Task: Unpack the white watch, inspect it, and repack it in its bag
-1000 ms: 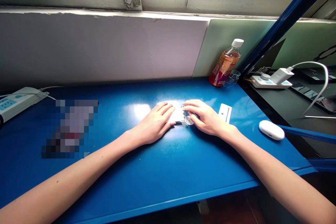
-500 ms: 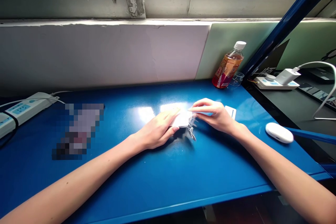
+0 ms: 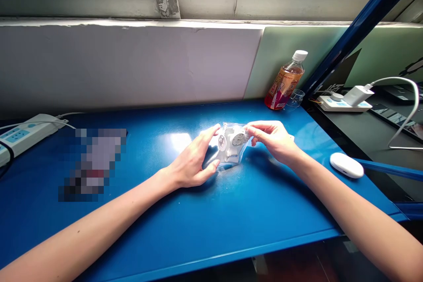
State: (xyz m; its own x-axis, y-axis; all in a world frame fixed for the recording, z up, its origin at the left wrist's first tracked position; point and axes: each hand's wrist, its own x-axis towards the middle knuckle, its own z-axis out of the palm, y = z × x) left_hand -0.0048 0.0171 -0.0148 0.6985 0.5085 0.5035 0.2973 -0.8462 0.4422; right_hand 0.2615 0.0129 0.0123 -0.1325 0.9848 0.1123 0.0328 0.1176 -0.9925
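A small clear plastic bag (image 3: pixel 231 147) with white parts and round discs inside is held up just above the blue table (image 3: pixel 205 220), near its middle. My left hand (image 3: pixel 193 163) grips the bag's left side between thumb and fingers. My right hand (image 3: pixel 274 141) pinches the bag's upper right corner. Both hands are closed on the bag.
A bottle of orange drink (image 3: pixel 284 81) stands at the back right by a small clear cup (image 3: pixel 295 97). A white oval case (image 3: pixel 346 165) lies right of my right arm. Power strips sit at far left (image 3: pixel 23 134) and far right (image 3: pixel 343 103). A blurred patch (image 3: pixel 92 163) lies left.
The bag lay flat on the table under my hands. Both hands have now lifted it and turned it upright, so its contents show.
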